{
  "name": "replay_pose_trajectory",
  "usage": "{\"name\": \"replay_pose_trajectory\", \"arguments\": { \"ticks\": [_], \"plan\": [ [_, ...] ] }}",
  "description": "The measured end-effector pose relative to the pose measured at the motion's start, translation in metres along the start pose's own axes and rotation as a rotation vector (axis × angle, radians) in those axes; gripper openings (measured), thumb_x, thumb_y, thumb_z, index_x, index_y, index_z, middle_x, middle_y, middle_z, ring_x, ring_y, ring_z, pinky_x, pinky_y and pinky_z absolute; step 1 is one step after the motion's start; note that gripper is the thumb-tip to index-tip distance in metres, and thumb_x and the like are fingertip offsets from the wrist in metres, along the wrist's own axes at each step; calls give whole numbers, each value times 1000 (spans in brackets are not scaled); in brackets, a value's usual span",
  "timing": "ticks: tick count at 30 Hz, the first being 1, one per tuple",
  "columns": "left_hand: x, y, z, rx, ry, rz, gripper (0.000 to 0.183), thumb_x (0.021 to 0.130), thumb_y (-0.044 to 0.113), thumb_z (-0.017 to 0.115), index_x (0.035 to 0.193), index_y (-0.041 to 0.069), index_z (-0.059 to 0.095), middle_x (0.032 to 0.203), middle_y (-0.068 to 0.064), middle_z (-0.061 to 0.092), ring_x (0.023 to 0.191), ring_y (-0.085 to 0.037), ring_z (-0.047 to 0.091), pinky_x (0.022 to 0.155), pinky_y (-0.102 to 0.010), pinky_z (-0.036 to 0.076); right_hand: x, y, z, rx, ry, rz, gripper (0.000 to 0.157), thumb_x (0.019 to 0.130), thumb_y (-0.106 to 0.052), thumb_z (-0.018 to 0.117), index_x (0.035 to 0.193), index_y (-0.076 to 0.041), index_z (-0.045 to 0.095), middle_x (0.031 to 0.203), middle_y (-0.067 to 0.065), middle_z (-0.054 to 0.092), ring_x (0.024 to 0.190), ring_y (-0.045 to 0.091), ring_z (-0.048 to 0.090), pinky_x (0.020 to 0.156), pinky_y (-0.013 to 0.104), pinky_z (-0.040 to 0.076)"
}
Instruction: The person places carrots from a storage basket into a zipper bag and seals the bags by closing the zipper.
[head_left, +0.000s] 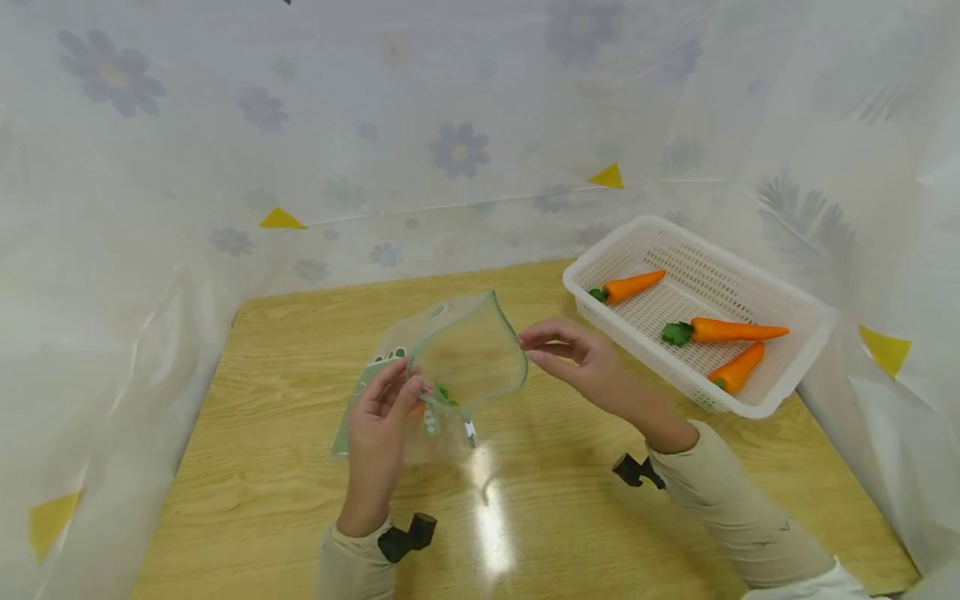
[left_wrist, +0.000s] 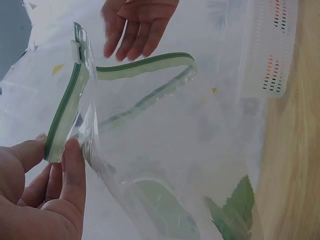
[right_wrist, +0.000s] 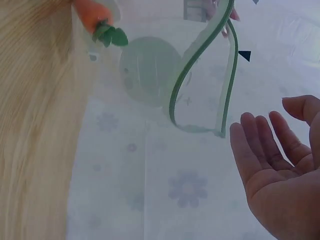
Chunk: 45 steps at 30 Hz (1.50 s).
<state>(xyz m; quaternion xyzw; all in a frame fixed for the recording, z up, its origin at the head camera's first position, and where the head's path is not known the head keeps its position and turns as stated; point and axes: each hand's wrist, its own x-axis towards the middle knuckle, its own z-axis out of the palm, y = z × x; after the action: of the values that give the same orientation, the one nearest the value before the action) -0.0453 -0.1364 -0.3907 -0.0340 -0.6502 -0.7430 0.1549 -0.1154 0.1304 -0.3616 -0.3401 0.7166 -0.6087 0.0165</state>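
Note:
A clear zip bag (head_left: 472,358) with green seal strips (left_wrist: 145,65) and a white slider (left_wrist: 76,51) stands with its mouth spread wide. My left hand (head_left: 378,425) pinches the strip at one side of the mouth between thumb and fingers. Beside the opposite side, my right hand (head_left: 581,362) has loosely extended fingers; in the right wrist view, its fingertips (right_wrist: 236,131) are a little apart from the bag. A carrot (right_wrist: 94,14) with green leaves shows through the plastic low in the bag. Pale green printed shapes (right_wrist: 150,70) mark the bag's side.
A white perforated basket (head_left: 637,337) at the right of the wooden table (head_left: 277,367) holds three carrots, one of them a carrot (head_left: 738,331) lying across the middle. Flower-printed sheeting (head_left: 375,167) with yellow triangles (head_left: 283,219) surrounds the table at the back and sides.

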Motion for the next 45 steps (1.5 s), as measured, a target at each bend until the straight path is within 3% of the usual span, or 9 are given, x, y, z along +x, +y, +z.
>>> {"name": "replay_pose_trajectory", "arguments": {
  "ticks": [4, 12, 15, 19, 22, 26, 35, 38, 45],
  "plan": [
    [3, 6, -1, 6, -1, 45, 32, 89, 3, 60, 121, -3, 57, 106, -12, 63, 87, -19, 63, 75, -27, 55, -5, -1, -22, -97, 29, -8, 26, 90, 4, 57, 115, -2, 60, 112, 8, 60, 103, 20, 58, 86, 29, 52],
    [11, 19, -4, -4, 27, 85, 31, 89, 2, 60, 120, -4, 58, 105, -15, 63, 85, -19, 63, 75, -25, 55, -16, 2, -85, -392, 43, 116, 23, 91, -5, 59, 113, -9, 63, 111, 4, 61, 99, 18, 59, 80, 20, 52],
    [14, 23, -6, -2, 26, 99, 31, 90, 2, 60, 120, -3, 58, 106, -19, 61, 86, -19, 63, 76, -27, 55, -20, 3, -112, -540, 7, 220, 23, 93, -14, 57, 115, -9, 62, 112, 5, 61, 99, 17, 59, 80, 24, 53],
    [15, 28, -7, -5, 17, 105, 32, 90, 1, 59, 121, -2, 58, 106, -20, 61, 86, -21, 63, 78, -30, 55, -26, 12, -148, -702, -76, 397, 31, 95, -21, 55, 121, -4, 59, 117, 14, 60, 102, 29, 59, 82, 41, 53],
    [14, 30, -7, -12, 16, 95, 32, 89, 2, 60, 121, 0, 59, 107, -19, 61, 87, -22, 63, 79, -31, 55, -35, 25, -172, -776, -150, 522, 38, 95, -24, 55, 125, 0, 55, 121, 23, 55, 105, 39, 55, 84, 51, 49],
    [13, 31, -6, -20, 9, 88, 32, 89, 2, 60, 121, 0, 59, 108, -24, 59, 87, -23, 62, 79, -32, 55, -45, 42, -198, -829, -211, 598, 41, 95, -24, 54, 125, 5, 52, 122, 29, 51, 107, 44, 49, 85, 57, 44],
    [10, 27, -4, -41, -18, 87, 31, 89, -1, 60, 119, -5, 58, 104, -15, 63, 86, -19, 63, 78, -30, 55, -57, 76, -223, -868, -323, 659, 48, 90, -22, 63, 124, 9, 51, 121, 34, 48, 110, 49, 44, 89, 61, 41],
    [9, 26, -3, -38, -26, 86, 31, 89, -1, 60, 119, -5, 57, 103, -14, 63, 86, -20, 63, 79, -31, 55, -58, 80, -226, -864, -345, 689, 54, 89, -26, 63, 126, 10, 48, 125, 37, 43, 114, 52, 40, 91, 63, 38],
    [7, 24, -3, -44, -30, 71, 32, 89, 0, 60, 120, -4, 57, 103, -13, 64, 86, -20, 63, 80, -32, 54, -52, 83, -230, -867, -384, 716, 51, 89, -18, 64, 127, 12, 46, 127, 38, 41, 115, 54, 37, 91, 64, 38]
  ]
}}
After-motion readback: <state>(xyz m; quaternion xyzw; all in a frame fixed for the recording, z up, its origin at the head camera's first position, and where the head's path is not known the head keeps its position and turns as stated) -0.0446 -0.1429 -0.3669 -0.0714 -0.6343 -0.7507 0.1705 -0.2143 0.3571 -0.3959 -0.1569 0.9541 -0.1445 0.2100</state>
